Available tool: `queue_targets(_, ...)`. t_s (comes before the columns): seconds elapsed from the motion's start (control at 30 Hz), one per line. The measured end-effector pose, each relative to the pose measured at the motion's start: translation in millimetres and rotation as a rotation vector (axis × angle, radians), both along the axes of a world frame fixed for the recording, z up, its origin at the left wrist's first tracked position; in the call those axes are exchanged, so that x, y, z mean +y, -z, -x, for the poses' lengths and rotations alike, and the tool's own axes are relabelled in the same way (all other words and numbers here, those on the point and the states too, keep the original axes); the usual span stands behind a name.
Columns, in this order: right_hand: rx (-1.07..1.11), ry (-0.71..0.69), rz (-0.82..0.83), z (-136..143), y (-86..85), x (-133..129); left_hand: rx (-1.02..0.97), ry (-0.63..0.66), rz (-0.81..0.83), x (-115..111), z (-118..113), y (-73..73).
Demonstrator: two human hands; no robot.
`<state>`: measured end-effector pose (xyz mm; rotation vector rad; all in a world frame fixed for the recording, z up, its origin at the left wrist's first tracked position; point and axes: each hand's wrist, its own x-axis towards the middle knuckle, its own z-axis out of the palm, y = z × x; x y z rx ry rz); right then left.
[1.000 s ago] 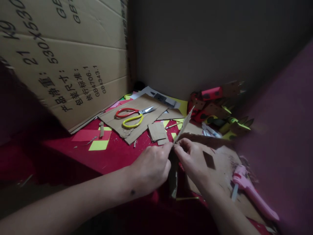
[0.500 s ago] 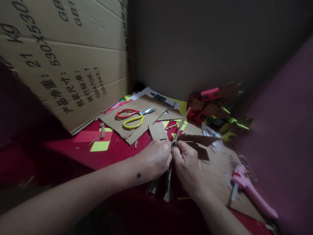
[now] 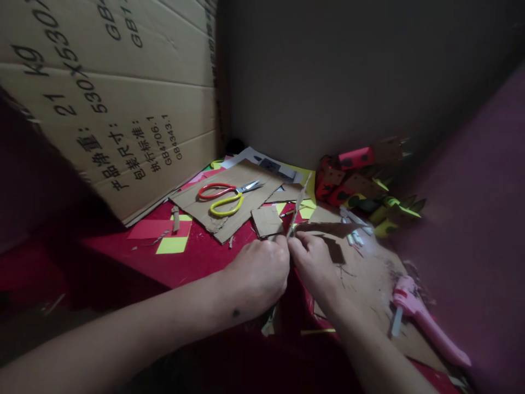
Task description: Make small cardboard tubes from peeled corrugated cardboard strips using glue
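Note:
My left hand (image 3: 262, 271) is closed on a thin piece of cardboard (image 3: 298, 208) that stands up edge-on above my knuckles. Right beside it, my right hand (image 3: 312, 260) pinches the same cardboard, thumb and fingers pressed together. A darker flap of it stretches off to the right, and a ragged end hangs below my left hand. Scissors (image 3: 226, 206) with one red and one yellow handle lie spread on a flat cardboard sheet (image 3: 221, 225). A small square of cardboard (image 3: 267, 221) lies just behind my left hand.
A large printed carton (image 3: 156, 98) stands at the left. A pink glue gun (image 3: 426, 323) lies on a cardboard board (image 3: 369, 284) at the right. Red and green painted craft pieces (image 3: 355, 183) and white markers (image 3: 356, 232) are behind it. Coloured paper (image 3: 174, 244) lies on the red cloth (image 3: 205, 268).
The cardboard between my hands has shifted, and its right flap lies at a slightly different angle. Less of its lower end shows under my hands. The whole view has moved slightly.

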<state>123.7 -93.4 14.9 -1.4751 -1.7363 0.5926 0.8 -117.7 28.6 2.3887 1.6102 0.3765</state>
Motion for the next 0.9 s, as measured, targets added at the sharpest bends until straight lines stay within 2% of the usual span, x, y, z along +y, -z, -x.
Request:
queue_targets(0.2, 0.188, -0.066, 0.304, 0, -10.1, 5, 0.035, 0.042, -0.001, -4, 2, -3.9)
queue_targets(0.4, 0.313, -0.041, 0.135, 0, -3.0, -2, -0.134, -0.002, -0.023, 0, 9, 5.4)
queue_targets(0.57, 0.438, -0.072, 0.21, -1, -0.9, -2, -0.083, 0.001, -0.037, -4, 8, 4.4)
queue_targets(0.73, 0.312, -0.027, 0.229, 0, -8.6, 2, 0.035, 0.044, -0.041, -11, 4, -3.4)
queue_targets(0.9, 0.382, -0.031, 0.17, -5, 0.0, 0, -0.127, -0.033, -0.034, -2, 14, 2.2)
